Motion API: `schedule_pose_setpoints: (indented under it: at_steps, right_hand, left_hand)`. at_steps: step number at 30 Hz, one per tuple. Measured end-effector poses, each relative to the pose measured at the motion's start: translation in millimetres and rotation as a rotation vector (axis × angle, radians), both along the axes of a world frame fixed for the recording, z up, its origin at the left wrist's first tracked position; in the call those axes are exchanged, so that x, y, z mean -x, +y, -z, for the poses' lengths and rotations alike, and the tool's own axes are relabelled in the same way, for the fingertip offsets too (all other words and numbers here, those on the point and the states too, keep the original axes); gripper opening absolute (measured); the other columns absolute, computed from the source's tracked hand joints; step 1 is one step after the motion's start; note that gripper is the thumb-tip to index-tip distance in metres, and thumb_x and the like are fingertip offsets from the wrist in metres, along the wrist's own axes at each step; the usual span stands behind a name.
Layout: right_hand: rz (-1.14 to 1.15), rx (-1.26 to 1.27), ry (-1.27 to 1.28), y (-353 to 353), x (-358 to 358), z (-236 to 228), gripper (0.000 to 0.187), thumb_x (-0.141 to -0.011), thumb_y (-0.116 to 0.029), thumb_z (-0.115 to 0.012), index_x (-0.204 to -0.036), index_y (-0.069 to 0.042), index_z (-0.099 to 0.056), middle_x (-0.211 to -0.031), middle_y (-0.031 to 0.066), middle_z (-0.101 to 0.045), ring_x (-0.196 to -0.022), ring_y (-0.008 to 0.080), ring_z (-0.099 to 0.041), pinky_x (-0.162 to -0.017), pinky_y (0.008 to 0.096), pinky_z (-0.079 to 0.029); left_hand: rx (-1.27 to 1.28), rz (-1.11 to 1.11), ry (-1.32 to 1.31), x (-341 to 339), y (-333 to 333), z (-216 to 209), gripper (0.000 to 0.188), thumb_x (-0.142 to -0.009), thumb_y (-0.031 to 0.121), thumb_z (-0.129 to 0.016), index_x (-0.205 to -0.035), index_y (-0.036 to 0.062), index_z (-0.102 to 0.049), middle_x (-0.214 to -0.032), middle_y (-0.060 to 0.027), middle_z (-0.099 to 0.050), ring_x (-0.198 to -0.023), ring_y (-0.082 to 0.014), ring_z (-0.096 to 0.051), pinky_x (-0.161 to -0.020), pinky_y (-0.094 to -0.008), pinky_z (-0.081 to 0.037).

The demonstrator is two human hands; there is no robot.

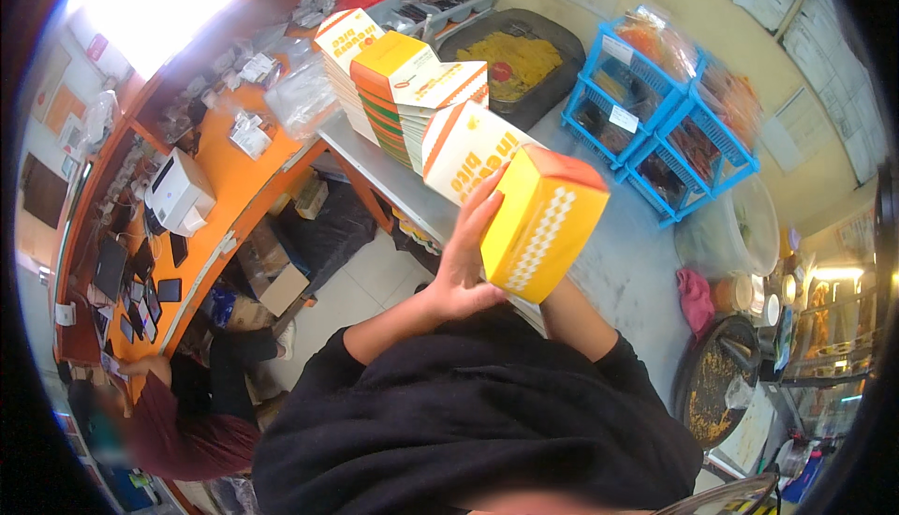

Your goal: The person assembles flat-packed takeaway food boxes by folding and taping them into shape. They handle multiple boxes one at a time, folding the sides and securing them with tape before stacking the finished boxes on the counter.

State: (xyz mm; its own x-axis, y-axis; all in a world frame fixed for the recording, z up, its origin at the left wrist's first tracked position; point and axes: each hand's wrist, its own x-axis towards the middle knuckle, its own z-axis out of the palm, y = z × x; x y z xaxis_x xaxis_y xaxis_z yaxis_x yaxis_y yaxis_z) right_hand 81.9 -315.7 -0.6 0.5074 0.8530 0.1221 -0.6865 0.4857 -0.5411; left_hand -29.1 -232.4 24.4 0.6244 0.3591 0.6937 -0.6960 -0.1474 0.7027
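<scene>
A folded cardboard food box (543, 225), yellow with an orange end and rows of white marks, is held up before my chest. My left hand (464, 267) grips its left side, fingers along the upper edge and thumb below. Behind the box my right hand is hidden; only the right forearm (576, 318) shows. A white carton panel (473, 152) with orange lettering adjoins the box's far left side; whether they are joined I cannot tell. Farther left, a stack of flat cartons (375, 94) in white, orange and green stands on the metal counter (609, 267).
Beyond the stack is a dark tray of yellow food (515, 61). Blue baskets (655, 122) with bagged goods stand at the right, near a clear tub (735, 229) and pink cloth (693, 300). Leftward, an orange desk (220, 192) bears a white printer (178, 192); another person (187, 421) sits there.
</scene>
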Motion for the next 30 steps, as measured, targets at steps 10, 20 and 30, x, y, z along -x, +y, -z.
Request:
schedule_pose_setpoints:
  at_steps: [10,20,30]
  right_hand:
    - [0.545,0.51,-1.283,39.5,-6.0,-37.0,0.035,-0.093,-0.025,-0.056,-0.125,-0.012,-0.061,-0.125,0.0122,-0.06,-0.125,0.0332,-0.043,-0.104,0.0461,-0.031]
    - [0.844,0.455,-1.301,44.4,-40.1,-90.4,0.033,-0.099,-0.025,-0.051,-0.121,-0.007,-0.068,-0.135,0.0144,-0.056,-0.125,0.0289,-0.046,-0.105,0.0416,-0.031]
    - [0.682,0.452,-1.542,142.6,-89.2,-140.6,0.026,-0.096,-0.017,-0.055,-0.113,-0.004,-0.069,-0.122,0.014,-0.064,-0.112,0.0285,-0.059,-0.097,0.0383,-0.043]
  left_hand:
    - [0.117,-0.063,0.036,-5.7,38.1,-14.5,0.108,-0.067,0.056,-0.079,-0.144,-0.0038,-0.031,-0.144,-0.018,-0.032,-0.14,-0.0289,-0.029,-0.115,-0.0425,-0.024]
    - [-0.696,-1.079,0.095,-21.5,229.0,-55.3,0.089,-0.059,0.034,-0.083,-0.134,0.0064,-0.045,-0.139,-0.0212,-0.038,-0.129,-0.0408,-0.039,-0.109,-0.0501,-0.031]
    - [-0.801,-0.692,0.533,-55.6,291.1,-14.7,0.086,-0.058,0.035,-0.088,-0.133,0.0126,-0.052,-0.142,-0.0189,-0.039,-0.124,-0.044,-0.042,-0.108,-0.0521,-0.035]
